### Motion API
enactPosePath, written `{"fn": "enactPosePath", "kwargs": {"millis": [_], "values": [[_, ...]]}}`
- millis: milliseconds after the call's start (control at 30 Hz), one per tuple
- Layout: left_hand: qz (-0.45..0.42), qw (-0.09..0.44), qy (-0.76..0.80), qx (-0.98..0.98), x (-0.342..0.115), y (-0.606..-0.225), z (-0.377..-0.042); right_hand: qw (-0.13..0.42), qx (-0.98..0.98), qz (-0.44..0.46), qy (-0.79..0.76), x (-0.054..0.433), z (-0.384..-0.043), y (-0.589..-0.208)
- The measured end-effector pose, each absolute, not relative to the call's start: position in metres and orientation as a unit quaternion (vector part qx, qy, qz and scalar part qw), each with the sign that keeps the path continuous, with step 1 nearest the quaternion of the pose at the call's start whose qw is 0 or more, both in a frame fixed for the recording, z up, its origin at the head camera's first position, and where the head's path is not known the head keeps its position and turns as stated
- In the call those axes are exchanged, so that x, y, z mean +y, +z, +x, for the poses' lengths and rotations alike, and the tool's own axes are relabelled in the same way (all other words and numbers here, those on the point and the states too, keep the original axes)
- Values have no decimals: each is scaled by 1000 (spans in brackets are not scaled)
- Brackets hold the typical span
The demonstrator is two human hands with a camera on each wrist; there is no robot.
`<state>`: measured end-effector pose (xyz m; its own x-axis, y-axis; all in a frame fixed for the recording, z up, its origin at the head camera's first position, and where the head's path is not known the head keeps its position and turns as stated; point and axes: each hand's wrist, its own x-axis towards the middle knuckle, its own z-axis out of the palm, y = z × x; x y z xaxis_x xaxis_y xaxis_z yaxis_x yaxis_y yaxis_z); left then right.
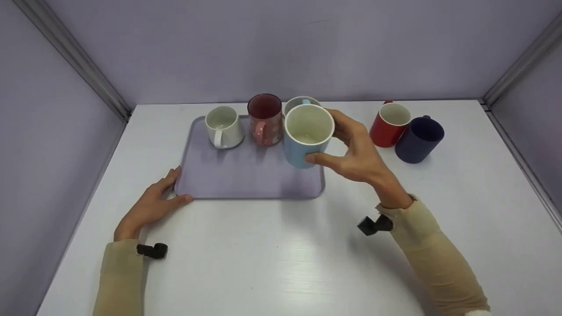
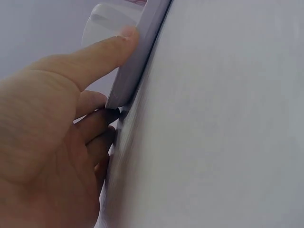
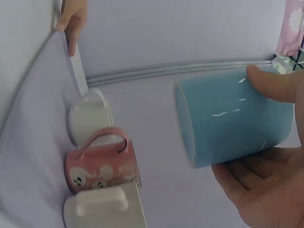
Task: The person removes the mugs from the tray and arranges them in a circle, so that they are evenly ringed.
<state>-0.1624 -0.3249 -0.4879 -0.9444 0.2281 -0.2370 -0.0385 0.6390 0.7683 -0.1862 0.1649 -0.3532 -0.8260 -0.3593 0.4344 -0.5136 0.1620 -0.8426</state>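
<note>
The lilac tray (image 1: pixel 246 182) lies left of centre, its near left corner held between the left hand's (image 1: pixel 154 202) thumb and fingers. Over its right side, the right hand (image 1: pixel 359 153) grips a light-blue mug (image 1: pixel 299 149): glossy, probably ceramic, so I'd expect stiff, slippery, breakable, moderately heavy; best clasped round the body.

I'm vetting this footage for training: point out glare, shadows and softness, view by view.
Head: pale glare on the near part of the white table, shadow beside the right sleeve; left wrist: shadow along the tray, table surface soft; right wrist: small white highlights on the blue mug.
</note>
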Motion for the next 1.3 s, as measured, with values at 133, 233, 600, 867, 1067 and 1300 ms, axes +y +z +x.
{"fn": "enactPosePath", "kwargs": {"millis": [133,233,600,867,1067,1300], "values": [[51,156,424,891,-325,-489,-162,70,-766,258,584,198,-189,-367],[54,154,428,889,-325,-489,-163,69,-775,234,583,220,-191,-379],[55,155,430,888,-327,-488,-162,15,-809,194,555,270,-196,-430],[58,153,431,887,-324,-489,-164,-11,-814,175,554,296,-199,-449],[62,150,429,889,-325,-490,-164,-21,-826,157,542,310,-202,-456],[62,148,420,893,-325,-490,-165,-27,-821,157,549,317,-202,-461]]}}
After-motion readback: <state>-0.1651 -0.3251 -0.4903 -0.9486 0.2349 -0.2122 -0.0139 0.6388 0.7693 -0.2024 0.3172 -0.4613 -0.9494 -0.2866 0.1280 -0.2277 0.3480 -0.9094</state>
